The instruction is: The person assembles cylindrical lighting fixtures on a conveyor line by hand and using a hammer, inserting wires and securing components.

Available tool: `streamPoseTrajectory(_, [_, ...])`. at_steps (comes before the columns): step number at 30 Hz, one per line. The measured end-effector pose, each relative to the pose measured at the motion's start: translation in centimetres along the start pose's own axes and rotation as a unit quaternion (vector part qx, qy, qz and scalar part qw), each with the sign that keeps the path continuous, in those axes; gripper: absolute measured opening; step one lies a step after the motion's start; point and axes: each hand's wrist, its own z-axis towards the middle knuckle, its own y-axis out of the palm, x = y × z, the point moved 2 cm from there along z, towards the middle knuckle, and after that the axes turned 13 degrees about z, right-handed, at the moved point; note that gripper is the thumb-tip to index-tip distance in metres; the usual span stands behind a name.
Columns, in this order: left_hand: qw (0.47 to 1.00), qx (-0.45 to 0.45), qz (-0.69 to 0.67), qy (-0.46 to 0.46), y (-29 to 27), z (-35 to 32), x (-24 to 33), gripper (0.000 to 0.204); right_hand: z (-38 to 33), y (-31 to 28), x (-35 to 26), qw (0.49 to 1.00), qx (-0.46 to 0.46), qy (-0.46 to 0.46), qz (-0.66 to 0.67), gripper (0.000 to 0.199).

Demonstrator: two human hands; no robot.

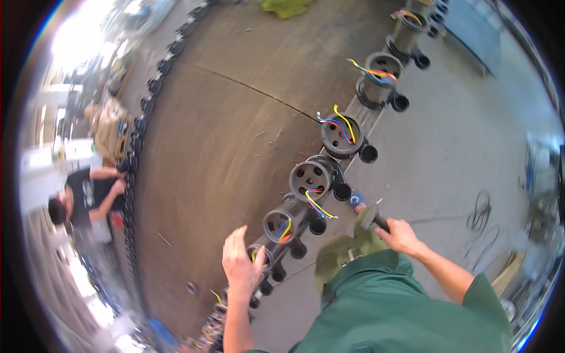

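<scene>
Hammer point(369, 216) sits in the right hand point(400, 235), fist wrapped round the dark handle, head pointing toward eleven o'clock at the row of black cylindrical housings point(310, 179). It looks heavy at the head and rigid, best gripped low on the handle as it is now. The left hand point(240, 265) hangs open, fingers spread, holding nothing, just over the nearest housing point(259, 256) at about seven o'clock from the hammer. Each housing seems stiff moulded plastic, light enough alone but fixed in a long rail; the coloured wires point(318, 203) poking out are soft and easily nicked. Farther off, at one o'clock, more housings run away across the concrete floor point(235, 129). At nine o'clock another person point(82, 200) bends over a second row.
</scene>
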Motion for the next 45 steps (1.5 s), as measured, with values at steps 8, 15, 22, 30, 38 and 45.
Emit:
streamPoseTrajectory(8, [0.911,0.05,-0.382,-0.15,6.5,-11.2,11.4,0.03,-6.5,-5.3,-11.8,0.982,-0.049,-0.174,-0.057,0.029])
streamPoseTrajectory(15, [0.353,-0.171,-0.88,-0.268,9.3,0.0,14.9,0.07,-7.0,-7.1,-17.3,0.935,0.023,-0.351,0.047,0.015])
streamPoseTrajectory(22, [0.51,-0.041,-0.843,-0.167,11.5,4.5,19.3,0.057,-6.0,-6.4,-21.9,0.907,0.062,-0.397,0.126,0.019])
streamPoseTrajectory(30, [0.806,0.221,-0.539,-0.105,18.5,6.9,22.3,0.034,-0.6,-6.0,-18.5,0.949,0.059,-0.302,-0.074,0.037])
streamPoseTrajectory(38, [0.841,0.309,-0.421,-0.142,18.6,7.3,23.3,0.027,3.6,-6.4,-18.9,0.929,0.051,-0.322,-0.177,0.038])
streamPoseTrajectory(45, [0.837,0.341,-0.381,-0.195,18.5,6.4,23.0,0.02,1.2,-9.1,-23.6,0.905,-0.094,-0.399,-0.113,0.029])
